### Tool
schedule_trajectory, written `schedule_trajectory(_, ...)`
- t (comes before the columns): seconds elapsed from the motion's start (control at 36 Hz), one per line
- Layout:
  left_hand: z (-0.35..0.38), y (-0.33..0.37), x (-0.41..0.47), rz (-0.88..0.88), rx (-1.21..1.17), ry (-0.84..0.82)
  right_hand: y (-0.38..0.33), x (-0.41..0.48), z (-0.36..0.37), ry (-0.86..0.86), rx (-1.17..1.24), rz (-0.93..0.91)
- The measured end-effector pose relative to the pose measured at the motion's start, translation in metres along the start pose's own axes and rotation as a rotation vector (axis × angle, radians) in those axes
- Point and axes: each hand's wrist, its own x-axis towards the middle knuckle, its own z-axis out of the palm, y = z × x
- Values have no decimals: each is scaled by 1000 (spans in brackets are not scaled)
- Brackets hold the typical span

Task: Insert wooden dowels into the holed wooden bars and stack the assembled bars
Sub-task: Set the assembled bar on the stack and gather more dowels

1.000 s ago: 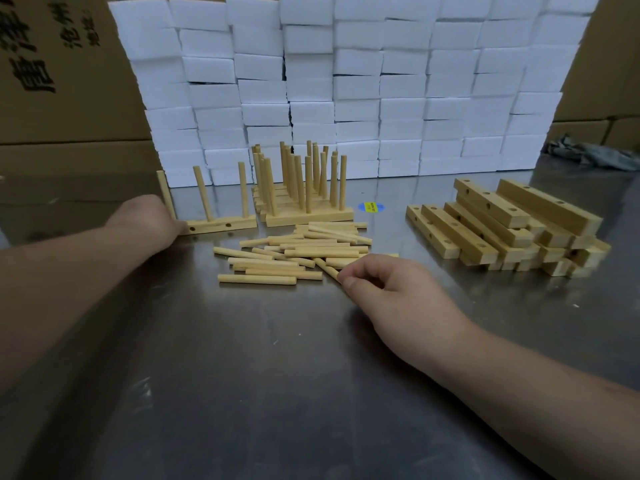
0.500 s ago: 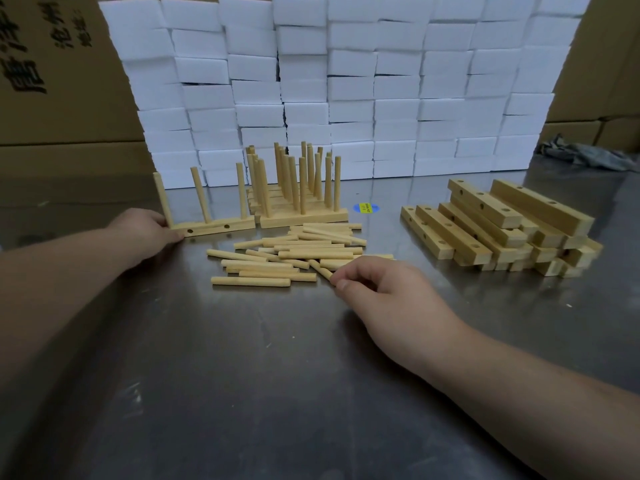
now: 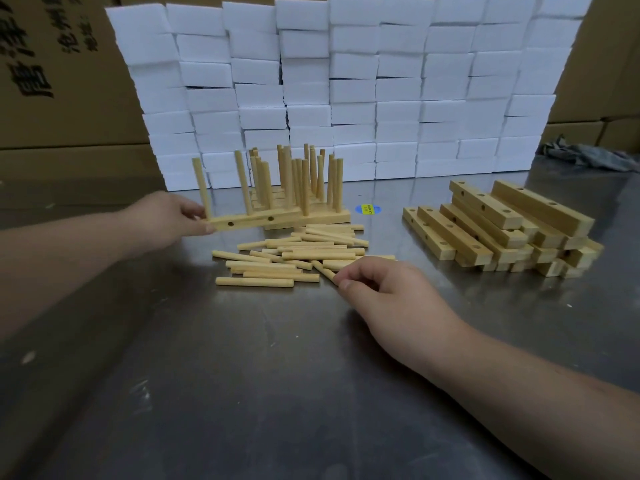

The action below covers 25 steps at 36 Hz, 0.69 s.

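1. Pegged bar [image 3: 254, 220] sits at ten o'clock of the loose dowels [image 3: 301, 254]. Its right end is against the front of the finished stack [image 3: 322, 218], and two side holes face the camera. Two dowels plainly stand in it. Any further one is lost among the pegs behind.
2. Left hand [image 3: 173, 216] pinches the bar's left end, thumb in front and fingers behind. I cannot tell whether the bar is raised off the surface [image 3: 242, 375].
3. The finished stack lies at twelve o'clock of the loose dowels. It is several bars together, bristling with upright dowels, and I cannot count them.
4. The loose dowels lie flat in a heap mid-surface.
5. Right hand [image 3: 384, 289] is at five o'clock of the heap with its fingers curled. Thumb and forefinger pinch the near end of one dowel [image 3: 323, 270] lying at the heap's edge.
6. Empty holed bars [image 3: 502, 230] are piled at three o'clock, well apart from the heap, and none carries a dowel.
7. By my reading the task is partway. A few bars are done, the pegged one looks about ready to join them, and the larger pile of empty bars and most dowels are left.
8. Farther out, a blue-and-yellow sticker [image 3: 367, 209] lies between stack and empty bars. White blocks [image 3: 346, 81] form a wall at the back, with cardboard boxes [image 3: 52, 64] beyond and a grey cloth [image 3: 588, 155] at two o'clock.
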Motion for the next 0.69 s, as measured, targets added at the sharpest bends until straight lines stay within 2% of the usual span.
schedule_trajectory(0.31, 56, 55, 16, 26, 115, -7, 0, 0, 0, 6, 9, 15)
schedule_trajectory(0.69, 72, 64, 27, 27, 210, -19, -1, -1, -1, -8, 7, 5)
